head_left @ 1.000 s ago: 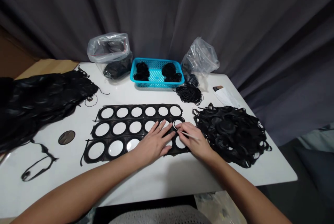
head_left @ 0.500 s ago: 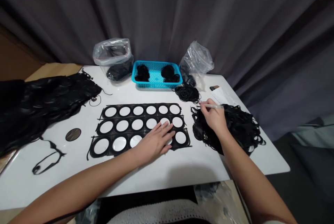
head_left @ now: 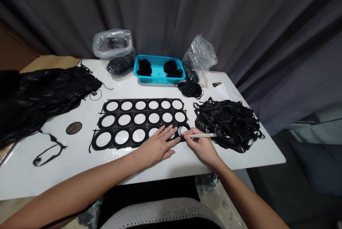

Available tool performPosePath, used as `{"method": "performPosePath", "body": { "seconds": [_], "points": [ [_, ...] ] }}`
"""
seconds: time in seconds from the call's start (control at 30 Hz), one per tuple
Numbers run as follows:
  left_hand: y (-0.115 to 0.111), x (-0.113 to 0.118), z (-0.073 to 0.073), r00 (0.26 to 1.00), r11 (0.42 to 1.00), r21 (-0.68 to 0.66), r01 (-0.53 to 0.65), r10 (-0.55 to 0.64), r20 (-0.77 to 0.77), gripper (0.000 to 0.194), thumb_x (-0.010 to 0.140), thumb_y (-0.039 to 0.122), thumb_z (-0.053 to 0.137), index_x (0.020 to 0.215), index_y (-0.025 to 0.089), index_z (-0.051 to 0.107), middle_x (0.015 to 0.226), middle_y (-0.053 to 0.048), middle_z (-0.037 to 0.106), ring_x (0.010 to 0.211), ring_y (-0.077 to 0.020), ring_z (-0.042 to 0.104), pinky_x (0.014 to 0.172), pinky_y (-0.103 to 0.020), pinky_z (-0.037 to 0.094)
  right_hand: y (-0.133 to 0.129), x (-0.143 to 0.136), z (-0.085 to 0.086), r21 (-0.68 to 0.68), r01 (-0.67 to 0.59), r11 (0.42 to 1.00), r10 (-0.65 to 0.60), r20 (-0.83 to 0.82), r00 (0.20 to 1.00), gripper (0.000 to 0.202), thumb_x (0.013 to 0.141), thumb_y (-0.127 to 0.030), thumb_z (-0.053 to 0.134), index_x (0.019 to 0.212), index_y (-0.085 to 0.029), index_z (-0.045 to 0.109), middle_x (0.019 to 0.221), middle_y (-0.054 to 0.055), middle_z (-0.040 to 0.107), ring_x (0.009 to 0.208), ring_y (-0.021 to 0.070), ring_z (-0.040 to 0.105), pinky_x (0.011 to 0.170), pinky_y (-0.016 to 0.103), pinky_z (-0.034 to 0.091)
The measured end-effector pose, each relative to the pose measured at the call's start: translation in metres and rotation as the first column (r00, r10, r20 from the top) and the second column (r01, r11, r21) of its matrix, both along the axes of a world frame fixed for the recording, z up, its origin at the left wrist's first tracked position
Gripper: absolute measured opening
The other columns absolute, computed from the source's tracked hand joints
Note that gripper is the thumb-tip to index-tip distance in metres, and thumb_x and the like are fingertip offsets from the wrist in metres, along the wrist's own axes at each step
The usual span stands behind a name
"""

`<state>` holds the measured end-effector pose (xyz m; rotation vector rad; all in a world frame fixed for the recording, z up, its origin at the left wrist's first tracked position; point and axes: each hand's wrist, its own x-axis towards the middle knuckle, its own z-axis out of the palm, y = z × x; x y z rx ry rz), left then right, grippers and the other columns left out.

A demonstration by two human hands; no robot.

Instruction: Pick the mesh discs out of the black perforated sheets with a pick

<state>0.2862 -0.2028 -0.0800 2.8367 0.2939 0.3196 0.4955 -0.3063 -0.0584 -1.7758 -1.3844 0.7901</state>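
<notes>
Strip (head_left: 130, 137), near and under the spread left hand (head_left: 158, 146), could tear if the stick (head_left: 201, 135) pinched in the right hand (head_left: 204, 149) (tip unclear) snags.

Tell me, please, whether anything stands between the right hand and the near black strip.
Nothing visible does: the tool in the right hand reaches the right end of the strip, and the left hand lies to one side.

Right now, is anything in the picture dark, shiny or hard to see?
Head view: a soft shadow lies on the table near the right hand; light glints off the left clear bag. Also head view: some curtain folds sink into darkness.
</notes>
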Motion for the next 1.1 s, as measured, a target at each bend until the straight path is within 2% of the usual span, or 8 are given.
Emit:
{"method": "performPosePath", "body": {
  "seconds": [0.27, 0.43, 0.5, 0.57, 0.67, 0.73, 0.9, 1.1],
  "points": [
    [-0.001, -0.001, -0.001, 1.0, 1.0, -0.02, -0.008, 0.008, 0.015, 0.047, 0.099, 0.038, 0.055, 0.144, 0.025, 0.049, 0.161, -0.01, 0.033, 0.15, -0.0268, 0.028, 0.122, -0.046, 0.024, -0.005, -0.006, -0.002, 0.11, -0.095, 0.989, 0.07, 0.207, 0.976, 0.014, 0.095, -0.023, 0.053, 0.084, -0.023, 0.061, 0.096, 0.005, 0.071, 0.094, 0.022, 0.064, 0.084, 0.037, 0.049],
    [-0.001, -0.002, -0.003, 1.0, 0.999, -0.028, -0.021, 0.021, 0.016, 0.049, 0.097, 0.036, 0.059, 0.144, 0.026, 0.049, 0.164, -0.012, 0.024, 0.15, -0.029, 0.026, 0.121, -0.047, 0.026, -0.004, -0.008, 0.001, 0.117, -0.364, 0.924, 0.22, 0.614, 0.758, 0.025, 0.085, -0.006, 0.055, 0.104, -0.019, 0.062, 0.115, 0.014, 0.069, 0.105, 0.0292, 0.059, 0.09, 0.045, 0.04],
    [-0.001, -0.001, -0.002, 1.0, 0.999, -0.026, -0.02, 0.021, 0.019, 0.049, 0.096, 0.034, 0.06, 0.143, 0.025, 0.05, 0.164, -0.013, 0.024, 0.15, -0.0304, 0.026, 0.121, -0.047, 0.026, 0.008, 0.008, 0.004, 0.116, -0.307, 0.944, 0.142, 0.699, 0.701, 0.024, 0.083, -0.006, 0.054, 0.103, -0.018, 0.061, 0.111, 0.015, 0.069, 0.103, 0.0299, 0.058, 0.089, 0.045, 0.038],
    [-0.001, 0.0, -0.002, 1.0, 1.0, -0.024, -0.017, 0.018, 0.017, 0.048, 0.096, 0.033, 0.061, 0.142, 0.024, 0.051, 0.163, -0.014, 0.025, 0.15, -0.0315, 0.025, 0.121, -0.048, 0.027, 0.026, 0.035, 0.007, 0.186, -0.113, 0.976, -0.061, 0.732, 0.679, 0.017, 0.089, -0.011, 0.048, 0.096, -0.018, 0.061, 0.098, 0.013, 0.07, 0.093, 0.0284, 0.059, 0.085, 0.043, 0.038],
    [-0.001, -0.001, 0.002, 1.0, 1.0, -0.017, -0.004, 0.004, 0.008, 0.048, 0.096, 0.035, 0.061, 0.142, 0.024, 0.052, 0.163, -0.014, 0.027, 0.15, -0.0324, 0.026, 0.12, -0.049, 0.029, 0.05, 0.071, 0.015, 0.312, 0.153, 0.938, -0.331, 0.669, 0.665, 0.016, 0.093, -0.02, 0.044, 0.088, -0.019, 0.06, 0.09, 0.011, 0.07, 0.083, 0.0266, 0.059, 0.08, 0.039, 0.038],
    [-0.001, -0.005, 0.006, 1.0, 1.0, -0.013, 0.012, -0.012, 0.002, 0.052, 0.095, 0.039, 0.063, 0.143, 0.023, 0.05, 0.161, -0.015, 0.029, 0.149, -0.0323, 0.027, 0.12, -0.049, 0.029, 0.059, 0.077, 0.02, 0.316, 0.217, 0.924, -0.366, 0.559, 0.744, 0.015, 0.092, -0.025, 0.048, 0.083, -0.02, 0.059, 0.088, 0.009, 0.072, 0.08, 0.0252, 0.061, 0.078, 0.036, 0.041],
    [-0.007, -0.028, 0.014, 0.998, 0.998, 0.023, -0.059, 0.06, -0.036, 0.057, 0.095, 0.04, 0.062, 0.145, 0.015, 0.046, 0.157, -0.017, 0.039, 0.147, -0.0305, 0.033, 0.12, -0.047, 0.03, 0.052, 0.022, 0.021, 0.145, 0.054, 0.988, -0.082, 0.192, 0.978, 0.017, 0.091, -0.032, 0.054, 0.079, -0.022, 0.061, 0.087, 0.003, 0.073, 0.083, 0.0209, 0.065, 0.079, 0.031, 0.046],
    [-0.017, -0.045, 0.006, 0.994, 0.995, -0.007, -0.104, 0.104, -0.028, 0.056, 0.095, 0.035, 0.062, 0.146, 0.018, 0.044, 0.158, -0.017, 0.035, 0.148, -0.0311, 0.032, 0.12, -0.048, 0.031, 0.026, -0.034, 0.005, 0.022, -0.18, 0.983, 0.179, 0.031, 0.983, 0.013, 0.092, -0.028, 0.055, 0.084, -0.022, 0.063, 0.093, 0.003, 0.071, 0.092, 0.021, 0.064, 0.085, 0.034, 0.047]
  ]
}}
